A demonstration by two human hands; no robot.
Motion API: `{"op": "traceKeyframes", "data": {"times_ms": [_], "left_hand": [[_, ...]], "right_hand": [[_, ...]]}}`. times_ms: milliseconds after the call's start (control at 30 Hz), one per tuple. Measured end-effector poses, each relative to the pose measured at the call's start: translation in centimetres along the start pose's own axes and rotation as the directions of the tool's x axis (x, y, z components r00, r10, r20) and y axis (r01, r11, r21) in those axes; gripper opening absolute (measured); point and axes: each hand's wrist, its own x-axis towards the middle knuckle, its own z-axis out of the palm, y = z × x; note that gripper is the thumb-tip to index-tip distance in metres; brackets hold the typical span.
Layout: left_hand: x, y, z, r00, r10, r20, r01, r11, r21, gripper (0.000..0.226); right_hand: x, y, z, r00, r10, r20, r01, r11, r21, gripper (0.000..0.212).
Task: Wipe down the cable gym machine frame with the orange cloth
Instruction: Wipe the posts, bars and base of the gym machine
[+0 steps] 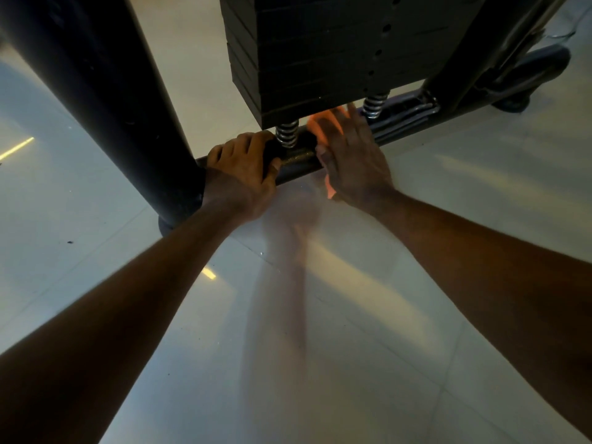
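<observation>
The cable machine's black base bar [299, 161] runs low across the floor under the weight stack [320, 59]. My left hand [246, 168] grips this bar beside the left spring [286, 133], fingers curled over it. My right hand [349, 155] lies flat with straight fingers on the orange cloth [323, 123], pressing it against the bar between the two springs. The cloth shows above my fingers and below my palm; the hand is blurred with motion.
A thick black upright post [105, 100] stands at the left, meeting the bar at the floor. A second spring [374, 105] and another frame upright [474, 52] are at the right. Glossy pale floor tiles [288, 315] spread below.
</observation>
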Motion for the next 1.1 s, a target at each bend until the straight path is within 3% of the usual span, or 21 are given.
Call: {"op": "traceKeyframes", "data": {"times_ms": [100,233,367,433,533,700,800,867,1000,1100], "left_hand": [[0.1,-0.1,0.0,1.0,-0.007,0.001,0.007,1.0,-0.017,0.043],[0.0,0.1,0.2,0.999,0.003,-0.046,-0.002,1.0,0.005,0.042],[-0.1,0.1,0.4,0.999,-0.002,-0.05,0.003,1.0,0.014,0.042],[-0.1,0.0,0.4,0.999,0.0,-0.041,0.0,1.0,0.012,0.043],[-0.1,0.1,0.4,0.999,-0.009,-0.047,0.01,1.0,0.026,0.044],[-0.1,0.5,0.3,0.996,-0.042,-0.074,0.044,0.999,0.016,0.04],[-0.1,0.3,0.2,0.997,-0.061,-0.052,0.059,0.998,-0.031,0.043],[-0.1,0.1,0.0,0.998,-0.056,-0.023,0.055,0.997,-0.063,0.047],[0.2,-0.3,-0.9,0.999,-0.04,0.035,0.045,0.988,-0.151,0.055],[0.5,-0.5,-1.4,0.995,-0.057,0.085,0.073,0.978,-0.194,0.06]], "right_hand": [[0.2,-0.7,0.2,0.98,0.193,-0.058,-0.185,0.975,0.12,0.052],[-0.8,-6.5,1.9,0.99,0.136,-0.039,-0.125,0.968,0.216,0.059],[-1.0,-2.5,1.4,0.999,0.035,-0.015,-0.034,0.997,0.062,0.059],[-0.6,-0.4,0.9,0.993,0.113,-0.028,-0.111,0.993,0.045,0.058],[-0.4,-2.6,0.9,0.956,0.291,-0.039,-0.277,0.939,0.202,0.057],[-1.5,-8.9,1.9,0.957,0.288,0.038,-0.28,0.879,0.386,0.062],[-1.4,-5.4,2.1,0.971,0.238,0.002,-0.232,0.947,0.22,0.06],[-1.0,-4.2,2.0,0.956,0.294,-0.003,-0.286,0.932,0.22,0.06],[0.1,-9.8,1.5,0.887,0.458,0.056,-0.436,0.793,0.425,0.06],[0.0,-10.5,1.7,0.898,0.437,0.058,-0.426,0.827,0.366,0.062]]}}
